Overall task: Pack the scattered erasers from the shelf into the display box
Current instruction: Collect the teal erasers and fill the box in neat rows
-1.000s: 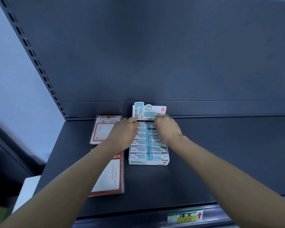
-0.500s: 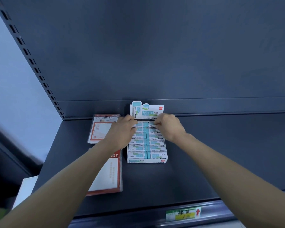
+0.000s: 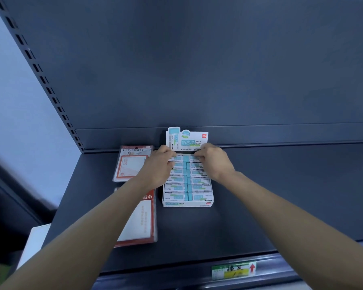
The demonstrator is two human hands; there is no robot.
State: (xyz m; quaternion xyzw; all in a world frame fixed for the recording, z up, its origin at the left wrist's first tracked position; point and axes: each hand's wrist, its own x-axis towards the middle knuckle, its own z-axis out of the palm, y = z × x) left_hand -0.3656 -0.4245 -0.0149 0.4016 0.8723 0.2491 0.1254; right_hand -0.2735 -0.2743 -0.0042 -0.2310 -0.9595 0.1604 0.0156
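A white display box (image 3: 187, 204) with an upright printed header card (image 3: 187, 139) stands on the dark shelf (image 3: 260, 195). Two columns of teal-and-white erasers (image 3: 187, 185) fill it. My left hand (image 3: 157, 166) reaches over the box's back left, its fingertips curled onto the rearmost left eraser. At the back right my right hand (image 3: 212, 162) does the same, fingertips pinching the rearmost right eraser just below the header card. Both hands cover the back rows.
Two flat packs with red borders lie left of the box: one marked UNIVERSITY (image 3: 132, 164) at the back, a larger one (image 3: 138, 218) in front. The shelf's back panel (image 3: 197, 70) rises behind. A price label (image 3: 233, 271) sits on the front rail.
Both hands have stayed at the back of the box, shifting only slightly toward the header card. The view has drifted a little; the box has not moved.
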